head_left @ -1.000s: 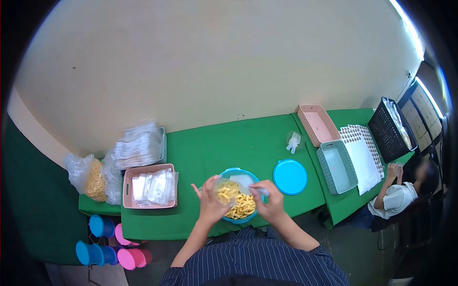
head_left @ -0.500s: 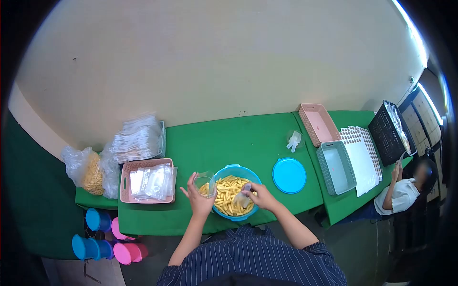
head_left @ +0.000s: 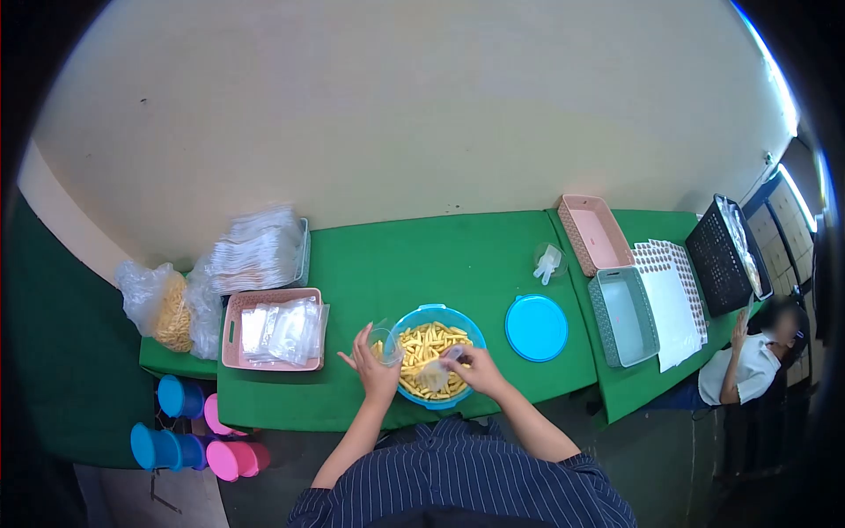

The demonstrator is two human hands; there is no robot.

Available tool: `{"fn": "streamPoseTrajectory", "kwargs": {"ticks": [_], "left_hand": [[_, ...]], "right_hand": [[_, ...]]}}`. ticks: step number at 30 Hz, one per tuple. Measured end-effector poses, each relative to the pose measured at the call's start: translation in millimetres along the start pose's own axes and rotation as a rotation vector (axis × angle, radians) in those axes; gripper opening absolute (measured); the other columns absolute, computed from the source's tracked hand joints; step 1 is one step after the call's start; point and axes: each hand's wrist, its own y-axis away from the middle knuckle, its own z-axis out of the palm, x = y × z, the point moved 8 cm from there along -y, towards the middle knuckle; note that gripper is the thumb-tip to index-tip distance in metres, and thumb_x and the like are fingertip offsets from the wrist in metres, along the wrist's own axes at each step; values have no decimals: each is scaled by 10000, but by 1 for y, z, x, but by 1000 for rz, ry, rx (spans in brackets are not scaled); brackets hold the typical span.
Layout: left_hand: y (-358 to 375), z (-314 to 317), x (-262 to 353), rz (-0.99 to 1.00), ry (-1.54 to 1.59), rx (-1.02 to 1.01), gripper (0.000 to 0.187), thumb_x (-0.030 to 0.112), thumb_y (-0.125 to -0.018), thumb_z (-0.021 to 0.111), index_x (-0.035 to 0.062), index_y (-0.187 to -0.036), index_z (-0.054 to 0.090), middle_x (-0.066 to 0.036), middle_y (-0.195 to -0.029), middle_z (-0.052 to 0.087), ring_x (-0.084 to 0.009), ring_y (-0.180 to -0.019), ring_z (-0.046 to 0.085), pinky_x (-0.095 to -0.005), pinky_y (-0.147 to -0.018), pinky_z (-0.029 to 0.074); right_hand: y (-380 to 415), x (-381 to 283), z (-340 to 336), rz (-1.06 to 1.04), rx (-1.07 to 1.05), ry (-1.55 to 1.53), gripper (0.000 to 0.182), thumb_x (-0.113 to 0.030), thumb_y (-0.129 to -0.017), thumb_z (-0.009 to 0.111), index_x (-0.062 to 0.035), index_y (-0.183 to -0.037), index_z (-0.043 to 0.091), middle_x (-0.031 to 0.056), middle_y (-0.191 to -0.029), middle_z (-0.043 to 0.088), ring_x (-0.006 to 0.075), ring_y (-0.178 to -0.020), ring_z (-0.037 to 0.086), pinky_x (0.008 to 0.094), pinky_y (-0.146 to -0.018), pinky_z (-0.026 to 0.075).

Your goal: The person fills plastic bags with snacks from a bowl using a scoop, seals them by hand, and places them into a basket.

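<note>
A blue tub (head_left: 437,310) full of yellow stick-shaped snacks (head_left: 426,338) stands at the table's front edge. My left hand (head_left: 378,373) grips a clear plastic cup (head_left: 385,341) over the tub's left rim, with some snack pieces visible through it. In my right hand (head_left: 478,369) is a translucent plastic scoop (head_left: 434,376), held by its handle, its bowl down among the snacks. To the right lies a round blue lid (head_left: 536,328). Behind it, a clear container holds white scoops (head_left: 547,264).
Left are a pink basket (head_left: 231,330) of plastic pouches, stacked pouches (head_left: 255,251) and a bag of snacks (head_left: 172,317). Pink and grey baskets (head_left: 623,317), sticker sheets (head_left: 666,299) and a black crate (head_left: 717,260) stand right, near another person (head_left: 748,361). Colored buckets (head_left: 157,446) stand below.
My right hand has tilted the scoop and shifted its bowl leftward in the snacks, toward the cup. My left hand keeps hold of the cup. The view has shifted slightly.
</note>
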Motion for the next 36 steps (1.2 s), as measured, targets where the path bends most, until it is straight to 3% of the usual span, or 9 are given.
{"fn": "streamPoseTrajectory", "kwargs": {"ticks": [2, 4, 8, 11, 15, 17, 20, 29, 36], "left_hand": [[0, 1, -4, -4, 3, 5, 841, 178, -678, 793, 138, -1391, 348, -83, -1349, 446, -303, -1316, 391, -661, -1103, -50], [1, 4, -4, -6, 12, 4, 838, 177, -679, 790, 140, -1392, 350, -83, -1348, 445, -304, -1318, 387, -662, -1103, -49], [0, 6, -1, -6, -13, 5, 809, 167, -689, 780, 146, -1383, 365, -74, -1342, 454, -306, -1311, 397, -662, -1106, -34], [-1, 4, 2, -13, -31, 6, 776, 164, -707, 764, 148, -1379, 375, -70, -1336, 461, -303, -1304, 406, -659, -1109, -25], [1, 5, -1, -32, -48, 23, 691, 160, -764, 713, 147, -1373, 387, -74, -1327, 471, -300, -1297, 414, -655, -1111, -16], [2, 6, -2, -38, -51, 31, 667, 156, -777, 698, 147, -1370, 392, -75, -1325, 473, -300, -1296, 416, -656, -1110, -13], [2, 7, -3, -46, -47, 23, 639, 146, -793, 679, 147, -1367, 399, -75, -1324, 474, -300, -1295, 418, -657, -1110, -5], [1, 7, -2, -56, -54, 3, 647, 117, -776, 678, 156, -1362, 409, -71, -1332, 472, -296, -1298, 420, -658, -1111, 12], [1, 8, 0, -58, -62, -4, 695, 86, -739, 694, 166, -1366, 405, -69, -1332, 473, -293, -1301, 419, -661, -1112, 13]], "right_hand": [[-1, -12, -28, -235, 316, -137, 160, -132, -882, 675, -9, -985, 666, 87, -891, 699, 139, -791, 654, 290, -728, 525], [-3, -29, -48, -232, 412, -186, 127, -94, -871, 672, -3, -960, 664, 125, -911, 702, 185, -821, 681, 302, -740, 529], [-11, -18, -45, -152, 351, 287, 180, -42, -865, 616, 14, -1035, 636, 184, -921, 681, 268, -919, 681, 353, -773, 540], [-20, -7, -8, -70, 160, 1035, 389, 7, -794, 490, 38, -1168, 590, 207, -880, 666, 333, -855, 658, 431, -734, 531], [-14, -7, -4, -193, 251, 1084, 350, 7, -789, 507, 64, -1125, 586, 221, -842, 657, 351, -800, 658, 444, -703, 532], [-7, 1, -2, -43, 59, 976, 291, -3, -789, 510, 72, -1058, 590, 224, -809, 656, 361, -746, 660, 460, -668, 532], [-5, -3, 6, -91, 12, 925, 253, -16, -792, 514, 77, -1016, 583, 223, -771, 650, 373, -712, 657, 467, -655, 535], [-13, 21, 11, 104, -114, 770, 179, -43, -792, 529, 30, -924, 626, 244, -815, 660, 399, -783, 656, 478, -707, 529], [-18, 11, 18, 74, -45, 810, 195, -115, -856, 524, 14, -922, 655, 257, -838, 659, 404, -799, 651, 485, -725, 520]]}}
